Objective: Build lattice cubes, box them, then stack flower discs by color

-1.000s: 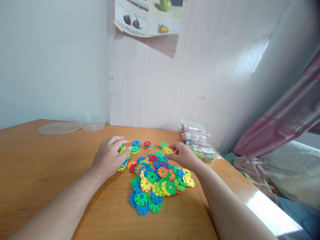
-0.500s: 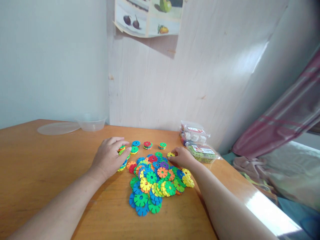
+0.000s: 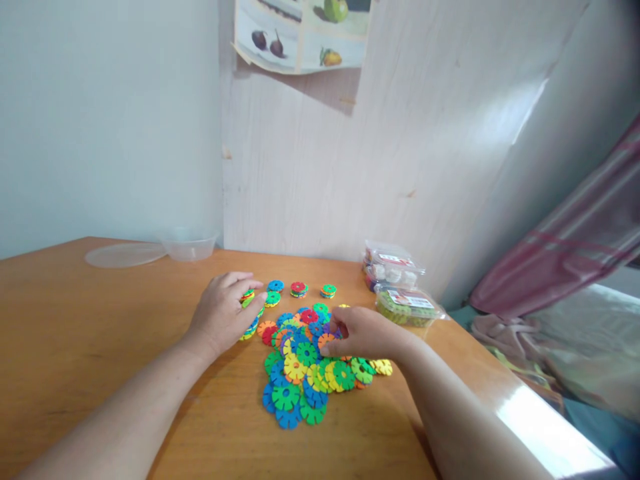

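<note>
A heap of flat, notched plastic discs in many colours lies on the wooden table. My right hand is on the heap's far right side, fingers bent down and pinched at an orange disc. My left hand rests at the heap's left edge, fingers and thumb curled round a small stack of discs. Behind the heap three more short stacks stand in a row: one blue-topped, one red-topped, one green-topped. A yellow disc peeks out just beyond my right hand.
A clear plastic bowl and its flat lid lie at the back left by the wall. Two clear packs sit at the back right. The table's right edge drops toward bedding and a pink cloth.
My right hand set down a yellow disc behind the heap, then drew back and left onto the heap, at an orange disc. The left hand stayed put.
</note>
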The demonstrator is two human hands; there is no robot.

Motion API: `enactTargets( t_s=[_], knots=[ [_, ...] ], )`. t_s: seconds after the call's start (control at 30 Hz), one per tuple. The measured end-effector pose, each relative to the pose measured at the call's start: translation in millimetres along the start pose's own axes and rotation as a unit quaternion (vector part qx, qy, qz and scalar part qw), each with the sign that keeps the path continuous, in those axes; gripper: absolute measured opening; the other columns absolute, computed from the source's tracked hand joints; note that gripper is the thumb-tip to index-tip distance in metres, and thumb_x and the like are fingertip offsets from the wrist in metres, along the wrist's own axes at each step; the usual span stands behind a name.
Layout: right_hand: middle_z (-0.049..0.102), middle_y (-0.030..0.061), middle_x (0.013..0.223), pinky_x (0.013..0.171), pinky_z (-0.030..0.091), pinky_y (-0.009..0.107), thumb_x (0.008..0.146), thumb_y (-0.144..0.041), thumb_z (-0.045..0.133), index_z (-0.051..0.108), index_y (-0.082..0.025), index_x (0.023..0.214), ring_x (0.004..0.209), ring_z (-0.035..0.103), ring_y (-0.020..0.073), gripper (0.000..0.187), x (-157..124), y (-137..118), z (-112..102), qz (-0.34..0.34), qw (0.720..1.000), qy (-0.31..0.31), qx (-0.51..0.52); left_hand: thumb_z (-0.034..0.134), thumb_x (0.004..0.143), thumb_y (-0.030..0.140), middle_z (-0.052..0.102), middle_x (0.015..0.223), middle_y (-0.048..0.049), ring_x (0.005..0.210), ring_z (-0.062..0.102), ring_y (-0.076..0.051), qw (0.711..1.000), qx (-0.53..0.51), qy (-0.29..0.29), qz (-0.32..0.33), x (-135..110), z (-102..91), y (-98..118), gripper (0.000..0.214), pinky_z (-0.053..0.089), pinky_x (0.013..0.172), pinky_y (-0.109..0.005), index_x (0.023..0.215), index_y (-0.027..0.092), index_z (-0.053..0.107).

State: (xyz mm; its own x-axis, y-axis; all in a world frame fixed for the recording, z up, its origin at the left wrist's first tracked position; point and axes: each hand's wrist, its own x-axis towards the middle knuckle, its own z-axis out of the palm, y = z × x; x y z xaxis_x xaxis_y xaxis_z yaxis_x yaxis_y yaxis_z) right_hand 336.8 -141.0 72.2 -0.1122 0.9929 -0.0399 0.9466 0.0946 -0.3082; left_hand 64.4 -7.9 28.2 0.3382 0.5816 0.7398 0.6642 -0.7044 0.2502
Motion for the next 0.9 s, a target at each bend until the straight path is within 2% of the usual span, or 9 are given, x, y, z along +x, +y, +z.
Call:
enactTargets(
  t_s=[0.13,0.27,0.37,0.43,0.5,0.6,0.8,0.9],
  knots=[
    [0.068,-0.0003,0.08,0.054,0.027,0.027,0.069,-0.057,0.074,0.063,-0.024,0.085,0.067,0.056,0.0159,0.038,2.7,-4.5,6.3,-0.004,0.999,0.016,-0.044,0.054,0.088,0.048,0.067,0.113,-0.0079,0.111,0.06,-0.026,1.0,0.0,-0.002,0.001,0.3,-0.3,0.2,0.034,0.044,0.102,-0.041,0.099,0.022,0.074],
    [0.067,-0.0003,0.077,0.054,0.028,0.026,0.073,-0.049,0.071,0.063,-0.023,0.083,0.066,0.055,0.015,0.029,3.7,-0.1,6.8,-0.011,0.999,0.039,-0.035,0.054,0.089,0.048,0.068,0.111,-0.0082,0.111,0.06,-0.026,1.0,-0.002,0.002,0.005,0.7,-1.4,1.3,0.035,0.044,0.101,-0.042,0.098,0.022,0.074],
    [0.068,0.0007,0.083,0.058,0.032,0.025,0.076,-0.043,0.068,0.064,-0.021,0.091,0.071,0.058,0.0153,0.027,9.1,14.5,4.2,0.017,0.993,0.115,0.003,0.054,0.088,0.048,0.068,0.11,-0.0081,0.11,0.06,-0.026,1.0,-0.002,0.007,0.006,1.1,-1.7,1.6,0.034,0.044,0.102,-0.042,0.097,0.021,0.074],
    [0.069,0.0033,0.09,0.062,0.034,0.025,0.078,-0.04,0.066,0.065,-0.02,0.099,0.077,0.06,0.0166,0.029,15.4,28.0,3.6,0.065,0.981,0.181,0.009,0.054,0.088,0.048,0.068,0.11,-0.0081,0.11,0.06,-0.026,1.0,-0.002,0.011,0.006,1.3,-1.2,0.9,0.034,0.044,0.102,-0.043,0.097,0.021,0.074],
    [0.069,0.0063,0.096,0.065,0.036,0.026,0.08,-0.037,0.063,0.066,-0.018,0.105,0.082,0.061,0.0182,0.031,22.2,41.1,5.3,0.115,0.969,0.22,-0.004,0.054,0.088,0.048,0.068,0.11,-0.0081,0.11,0.06,-0.026,1.0,-0.002,0.014,0.007,1.4,-0.2,-0.4,0.034,0.044,0.102,-0.043,0.097,0.021,0.074],
    [0.07,0.008,0.1,0.067,0.036,0.027,0.082,-0.034,0.06,0.069,-0.019,0.107,0.086,0.062,0.0198,0.03,30.4,53.9,11.2,0.156,0.963,0.217,-0.03,0.054,0.088,0.047,0.068,0.11,-0.0077,0.11,0.06,-0.026,1.0,0.0,0.017,0.007,1.1,1.3,-2.3,0.034,0.044,0.102,-0.043,0.097,0.022,0.074],
    [0.072,0.0054,0.093,0.062,0.033,0.027,0.084,-0.044,0.06,0.072,-0.023,0.095,0.082,0.063,0.0201,0.027,36.2,57.3,19.1,0.145,0.978,0.138,-0.062,0.055,0.088,0.047,0.068,0.11,-0.0077,0.11,0.06,-0.026,1.0,0.004,0.016,0.001,1.2,0.6,-1.7,0.033,0.045,0.102,-0.043,0.097,0.022,0.075],
    [0.072,0.0063,0.096,0.063,0.035,0.028,0.083,-0.047,0.062,0.072,-0.022,0.099,0.085,0.063,0.0208,0.031,34.4,54.1,17.5,0.126,0.977,0.163,-0.053,0.055,0.088,0.047,0.068,0.111,-0.0077,0.11,0.06,-0.026,1.0,0.004,0.015,-0.001,1.2,-0.3,-1.1,0.033,0.045,0.102,-0.043,0.097,0.022,0.075]
  ],
)
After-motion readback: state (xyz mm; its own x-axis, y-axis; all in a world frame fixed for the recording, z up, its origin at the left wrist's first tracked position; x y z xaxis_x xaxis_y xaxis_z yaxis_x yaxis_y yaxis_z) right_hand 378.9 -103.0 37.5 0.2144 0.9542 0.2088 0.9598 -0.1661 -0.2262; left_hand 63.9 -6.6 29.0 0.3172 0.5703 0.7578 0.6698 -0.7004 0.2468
